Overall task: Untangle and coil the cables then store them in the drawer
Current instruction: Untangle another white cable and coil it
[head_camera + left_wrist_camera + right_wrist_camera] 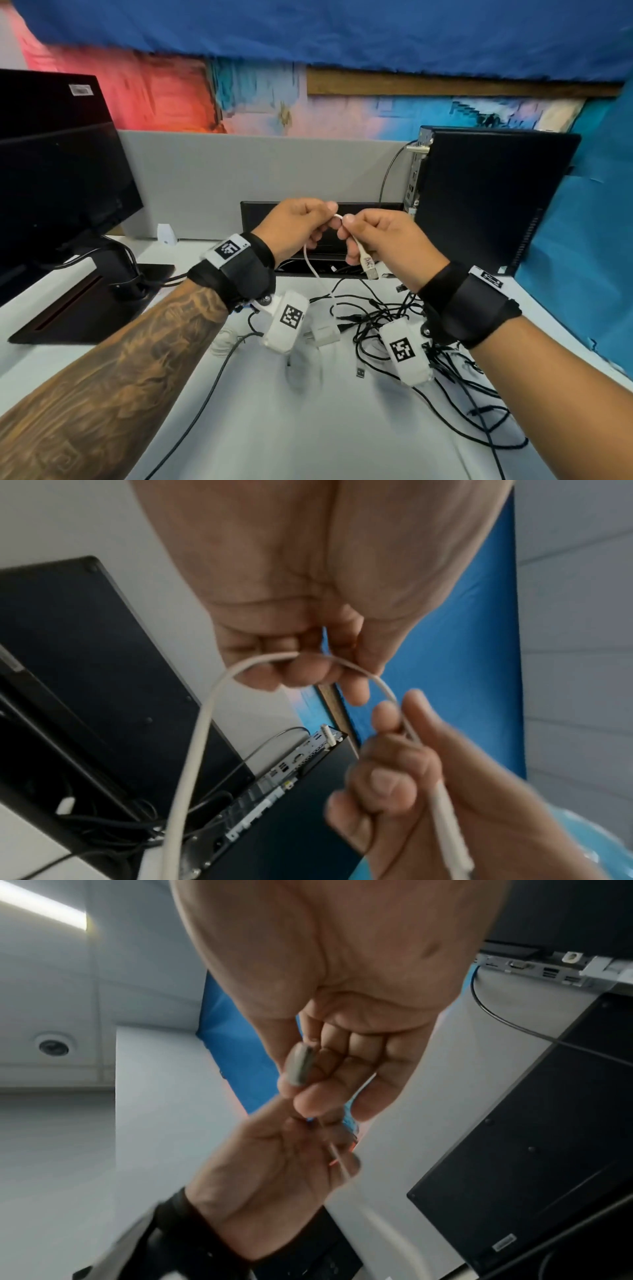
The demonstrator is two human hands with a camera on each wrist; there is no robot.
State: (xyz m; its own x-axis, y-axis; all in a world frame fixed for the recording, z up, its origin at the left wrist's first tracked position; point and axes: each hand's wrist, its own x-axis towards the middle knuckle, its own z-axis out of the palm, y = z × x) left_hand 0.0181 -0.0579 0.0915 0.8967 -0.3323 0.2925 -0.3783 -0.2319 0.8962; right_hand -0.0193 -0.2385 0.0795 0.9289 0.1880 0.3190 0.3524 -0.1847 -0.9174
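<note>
Both hands are raised above the desk and hold one white cable (311, 265). My left hand (301, 226) pinches the cable (202, 723) between thumb and fingers near its bend. My right hand (373, 240) grips the plug end, and the metal USB plug (371, 270) sticks out below the fist. In the right wrist view the plug (300, 1066) lies against my curled fingers. The cable hangs from the left hand down to a white charger block (323, 334) on the desk. A tangle of black cables (404, 322) lies under my right wrist.
A dark monitor (58, 185) on its stand fills the left. A black computer tower (489, 198) stands at the back right, with a black box (260, 216) behind my hands. A grey partition (212, 178) closes the back. One black cable (202, 407) trails toward the near edge.
</note>
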